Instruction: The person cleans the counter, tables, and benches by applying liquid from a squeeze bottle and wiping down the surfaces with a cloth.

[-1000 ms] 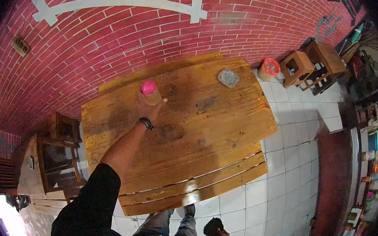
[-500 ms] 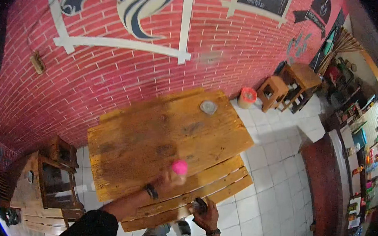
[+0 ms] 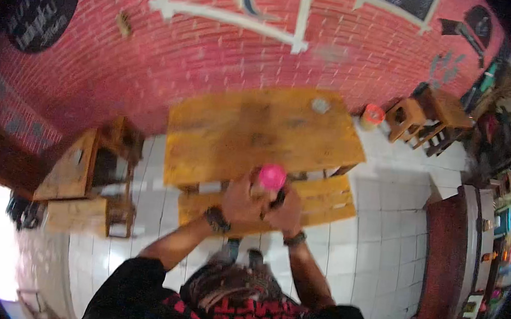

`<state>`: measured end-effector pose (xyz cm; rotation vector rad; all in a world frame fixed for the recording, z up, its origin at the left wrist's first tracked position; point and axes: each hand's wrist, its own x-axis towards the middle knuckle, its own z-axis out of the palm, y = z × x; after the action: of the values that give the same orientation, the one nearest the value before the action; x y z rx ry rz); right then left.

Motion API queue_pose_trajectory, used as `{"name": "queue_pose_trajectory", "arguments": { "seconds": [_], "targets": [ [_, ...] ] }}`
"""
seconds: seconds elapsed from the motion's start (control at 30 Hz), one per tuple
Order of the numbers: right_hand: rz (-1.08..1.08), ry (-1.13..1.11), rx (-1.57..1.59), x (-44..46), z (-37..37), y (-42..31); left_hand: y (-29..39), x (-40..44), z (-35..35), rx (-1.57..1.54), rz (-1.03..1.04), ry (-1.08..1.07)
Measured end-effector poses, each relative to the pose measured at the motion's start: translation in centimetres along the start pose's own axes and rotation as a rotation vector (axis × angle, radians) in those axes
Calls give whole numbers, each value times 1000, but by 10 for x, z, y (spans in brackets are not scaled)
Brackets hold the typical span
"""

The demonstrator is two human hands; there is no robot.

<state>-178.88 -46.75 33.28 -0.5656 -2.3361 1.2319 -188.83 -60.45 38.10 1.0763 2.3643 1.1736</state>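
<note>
My left hand (image 3: 243, 203), with a dark band on its wrist, is closed around an object with a round bright pink top (image 3: 272, 177). Blur hides what kind of thing it is. Close beside it, my right hand (image 3: 288, 212) has its fingers curled around a small dark object (image 3: 277, 199) that I cannot make out. Both hands meet in front of my body, above the wooden bench (image 3: 325, 197). Beyond them stands a wooden table (image 3: 215, 138) with a greyish round dish (image 3: 320, 105) near its far right corner.
A pink brick wall (image 3: 215, 65) runs behind the table. Stools (image 3: 406, 119) and an orange-rimmed bin (image 3: 373, 115) stand at the back right. More wooden furniture (image 3: 72, 168) is on the left, and a dark red counter (image 3: 450, 261) on the right. White tiles cover the floor.
My hands have come together; the right moved up toward the pink-topped object in the left. The camera view has turned and tilted lower, showing more of my shirt.
</note>
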Motion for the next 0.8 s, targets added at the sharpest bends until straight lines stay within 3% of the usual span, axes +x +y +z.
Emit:
{"name": "queue_pose_trajectory", "arguments": {
  "seconds": [0.07,0.1,0.17,0.2,0.27,0.3,0.33,0.37,0.4,0.47,0.53,0.63,0.8],
  "targets": [
    [-168,6,97,-5,2,6,-16,-12,1,-90,188,212],
    [-252,4,121,0,7,11,-10,-22,-3,-86,149,231],
    [-269,68,480,2,27,-1,24,-53,-26,188,282,574],
    [-305,4,414,3,27,-7,33,-69,-39,190,218,582],
    [-240,-102,153,-10,25,-19,47,-104,-53,11,220,415],
    [-173,-143,-39,-21,32,-22,62,-124,-60,-283,113,233],
    [-153,-194,31,-29,38,-25,76,-141,-69,-583,9,67],
    [-147,-230,106,-38,48,-25,83,-159,-82,-357,177,4],
    [-131,-274,105,-56,57,-24,100,-183,-93,-612,-5,-208],
    [-241,-265,123,-74,76,-34,117,-217,-110,-871,224,-550],
    [-243,-361,156,-100,94,-20,133,-242,-109,-814,472,-783],
    [-279,-506,179,-134,134,-26,134,-313,-118,-684,542,-514],
    [-201,-769,188,-194,177,-83,127,-404,-151,-776,388,-401]
  ]
}}
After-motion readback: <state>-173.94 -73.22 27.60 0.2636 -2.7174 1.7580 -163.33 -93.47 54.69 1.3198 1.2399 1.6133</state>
